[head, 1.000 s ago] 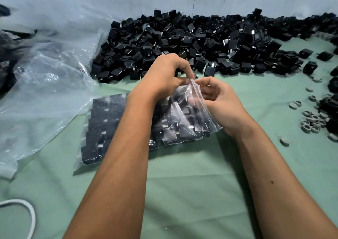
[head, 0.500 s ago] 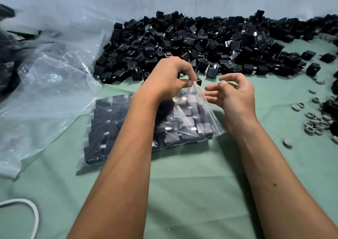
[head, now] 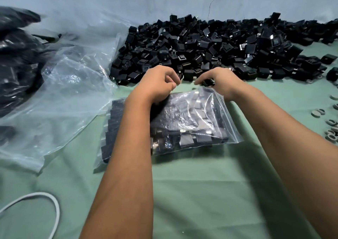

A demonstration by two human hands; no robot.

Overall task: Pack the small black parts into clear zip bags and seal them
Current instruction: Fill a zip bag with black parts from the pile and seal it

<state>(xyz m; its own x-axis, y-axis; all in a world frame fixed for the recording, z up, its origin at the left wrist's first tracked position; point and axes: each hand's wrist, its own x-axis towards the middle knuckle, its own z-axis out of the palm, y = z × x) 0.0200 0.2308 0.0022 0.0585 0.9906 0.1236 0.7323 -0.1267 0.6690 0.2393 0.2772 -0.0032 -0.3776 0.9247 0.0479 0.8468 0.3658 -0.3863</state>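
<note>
The left hand [head: 157, 82] curls its fingers at the far edge of the zip bag [head: 192, 123], seemingly pinching the top strip. The right hand [head: 220, 81] curls over a black part [head: 207, 82] at the bag's far right corner, gripping it. The bag, full of parts, lies flat on the green bench [head: 201, 193]. Just beyond lies the loose pile [head: 210, 46]; empty bags [head: 69, 96] lie left, grey rings [head: 318, 113] right.

Packing workshop (heaped black parts [head: 210, 48])
</note>
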